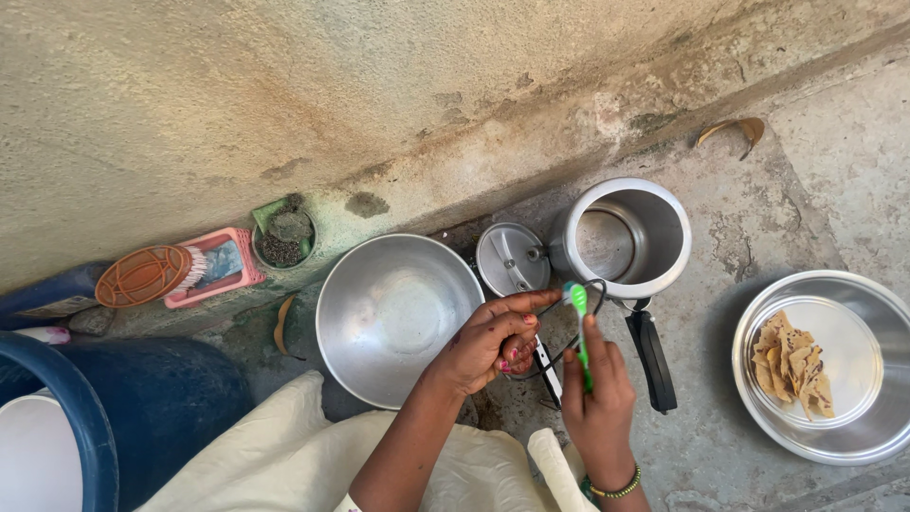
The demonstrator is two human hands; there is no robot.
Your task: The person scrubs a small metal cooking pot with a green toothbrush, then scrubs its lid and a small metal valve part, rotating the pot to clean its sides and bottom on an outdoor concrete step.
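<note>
Head view: the person crouches over a rough concrete floor (758, 228) by a stained wall. The left hand (493, 343) pinches a thin black rubber ring (572, 322), probably the gasket of the pressure cooker, its grip closed narrow on the left part of the loop. The right hand (597, 398) is wrapped tight around a green toothbrush (579, 327), whose head sits against the ring just above the fingers. Ring and brush hang in the air between the two hands, over the cooker lid (512, 258) and close to the open pressure cooker (630, 235) with its black handle. A wide steel bowl (393, 308) lies just left of the hands; a steel plate (853, 417) holding crisp yellow pieces (791, 362) sits well apart at the right. By the wall are an orange scrub brush (147, 275), a pink soap dish (227, 268) and a small pot of scouring stuff (282, 237); a blue tub (142, 398) stands at the lower left.

The ring is slack and held at one spot only, so a hard stroke could twist it out of the pinch and drop it onto the gritty floor. Flicked bristles could also spatter the food on the plate.
</note>
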